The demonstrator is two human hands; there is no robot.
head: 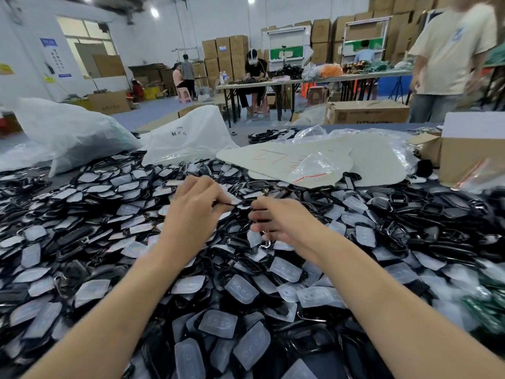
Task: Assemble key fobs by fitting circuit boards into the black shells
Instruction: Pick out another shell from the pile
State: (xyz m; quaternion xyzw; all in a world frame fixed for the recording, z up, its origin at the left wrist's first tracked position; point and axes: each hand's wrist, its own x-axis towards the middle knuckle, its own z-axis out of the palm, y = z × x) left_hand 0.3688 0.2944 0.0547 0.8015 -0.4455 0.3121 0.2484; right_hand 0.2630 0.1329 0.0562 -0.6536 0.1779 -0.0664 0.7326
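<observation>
A wide heap of black key-fob shells (393, 231) and pale translucent inserts (241, 289) covers the table in front of me. My left hand (191, 212) hovers over the middle of the heap and pinches the edge of a thin black shell piece (235, 204) between thumb and fingers. My right hand (278, 220) is just to its right, fingers curled round the other end of the same piece; it is blurred. A small metal ring (265, 243) shows under the right fingers. Which insert is in the piece is hidden.
White plastic bags (71, 132) lie at the back left, cardboard sheets (300, 160) with red writing and a clear bag behind the heap, a cardboard box (470, 157) at the right. A person stands at the far right; others sit at distant tables.
</observation>
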